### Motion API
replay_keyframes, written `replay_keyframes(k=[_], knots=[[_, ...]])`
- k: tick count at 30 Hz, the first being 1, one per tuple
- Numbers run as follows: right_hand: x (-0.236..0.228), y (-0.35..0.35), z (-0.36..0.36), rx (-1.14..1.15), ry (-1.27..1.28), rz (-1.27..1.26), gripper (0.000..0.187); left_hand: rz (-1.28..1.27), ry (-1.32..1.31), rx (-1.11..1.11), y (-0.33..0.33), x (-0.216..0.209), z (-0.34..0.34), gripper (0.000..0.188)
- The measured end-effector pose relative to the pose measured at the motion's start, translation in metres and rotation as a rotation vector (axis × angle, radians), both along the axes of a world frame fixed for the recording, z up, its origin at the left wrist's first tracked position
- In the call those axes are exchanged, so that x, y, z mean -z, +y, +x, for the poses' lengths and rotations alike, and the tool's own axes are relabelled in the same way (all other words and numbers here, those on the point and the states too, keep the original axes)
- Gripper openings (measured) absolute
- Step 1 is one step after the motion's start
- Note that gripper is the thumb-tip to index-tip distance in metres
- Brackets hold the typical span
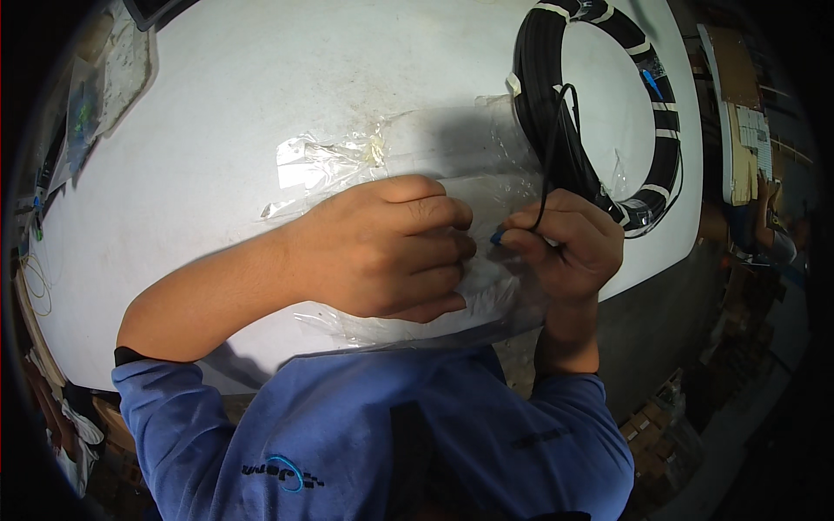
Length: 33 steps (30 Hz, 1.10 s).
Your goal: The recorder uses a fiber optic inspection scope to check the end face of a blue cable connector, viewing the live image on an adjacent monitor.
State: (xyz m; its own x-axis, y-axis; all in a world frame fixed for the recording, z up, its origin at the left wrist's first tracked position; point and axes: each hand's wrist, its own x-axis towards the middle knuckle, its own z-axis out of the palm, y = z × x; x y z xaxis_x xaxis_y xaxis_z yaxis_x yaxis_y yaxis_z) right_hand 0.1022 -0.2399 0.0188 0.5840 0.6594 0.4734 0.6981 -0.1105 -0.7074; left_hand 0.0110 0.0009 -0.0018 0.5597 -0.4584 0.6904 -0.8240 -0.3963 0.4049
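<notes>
My right hand (569,243) pinches the end of a thin black cable (546,178), with a small blue tip (497,234) showing between thumb and forefinger. The cable loops up from there to a large coil of black cable (539,65), bound at intervals with pale tape. Opposite it, my left hand (391,247) is closed, its fingers curled toward the blue tip; whatever they hold is hidden. Clear plastic film (326,165), wrinkled and shiny, lies flat under both hands and reaches the coil's near side.
The white table (243,78) spreads beneath everything. On the coil's right side sits a blue clip-like piece (651,84). A clear bag (82,113) lies at the far left edge. Past the right edge are boxes (647,430) and another person (773,239).
</notes>
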Motion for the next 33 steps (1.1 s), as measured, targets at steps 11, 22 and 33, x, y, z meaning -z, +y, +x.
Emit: replay_keyframes(k=[11,22,33], knots=[[0.0008,-0.0007,-0.0009,-0.001,0.053,0.035,0.024,-0.005,0.002,-0.004,-0.0013,0.0019,-0.0010,0.021],[-0.0011,-0.0002,0.0003,0.045,0.048,0.010,0.024,0.010,0.007,-0.009,-0.0016,0.0008,-0.0014,0.022],[-0.0028,0.0026,-0.0028,0.041,0.042,-0.010,0.024,0.011,0.005,-0.007,-0.0004,-0.0004,-0.0008,0.022]])
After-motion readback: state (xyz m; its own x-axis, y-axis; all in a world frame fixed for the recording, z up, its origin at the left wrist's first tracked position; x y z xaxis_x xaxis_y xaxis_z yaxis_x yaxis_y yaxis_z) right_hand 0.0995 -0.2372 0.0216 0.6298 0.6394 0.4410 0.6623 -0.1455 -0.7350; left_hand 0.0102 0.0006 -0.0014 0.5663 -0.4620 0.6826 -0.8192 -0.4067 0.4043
